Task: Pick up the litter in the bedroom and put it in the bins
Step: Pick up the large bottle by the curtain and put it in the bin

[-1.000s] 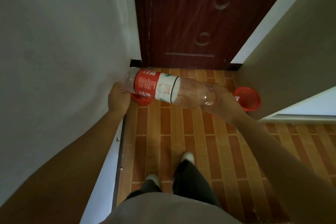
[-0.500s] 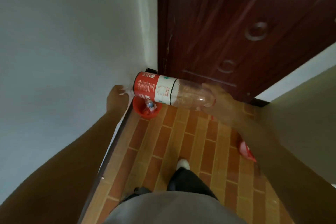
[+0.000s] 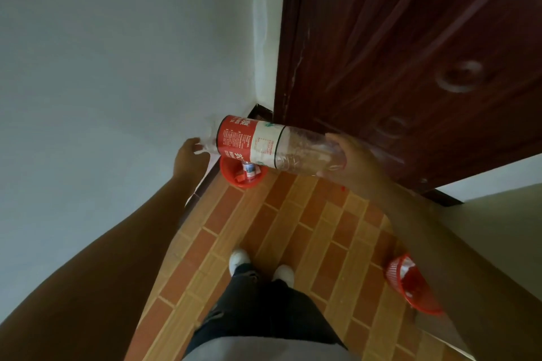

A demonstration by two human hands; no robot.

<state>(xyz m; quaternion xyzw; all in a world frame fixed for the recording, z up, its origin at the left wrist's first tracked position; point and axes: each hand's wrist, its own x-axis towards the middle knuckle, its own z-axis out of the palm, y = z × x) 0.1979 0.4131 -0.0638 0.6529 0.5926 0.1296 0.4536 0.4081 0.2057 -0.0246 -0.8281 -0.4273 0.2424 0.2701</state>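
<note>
Hands hold a clear plastic bottle with red-and-white label sideways: right hand grips its base, left hand pinches the neck, above a red corner bin holding litter; second red bin sits right, by the dark wooden door.

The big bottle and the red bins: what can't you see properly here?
Head view:
- Plastic bottle: its neck end is hidden by the left hand, its base by the right hand.
- Far red bin: partly covered by the bottle; the litter inside is too small to identify.
- Near red bin: partly hidden by the right forearm.
</note>
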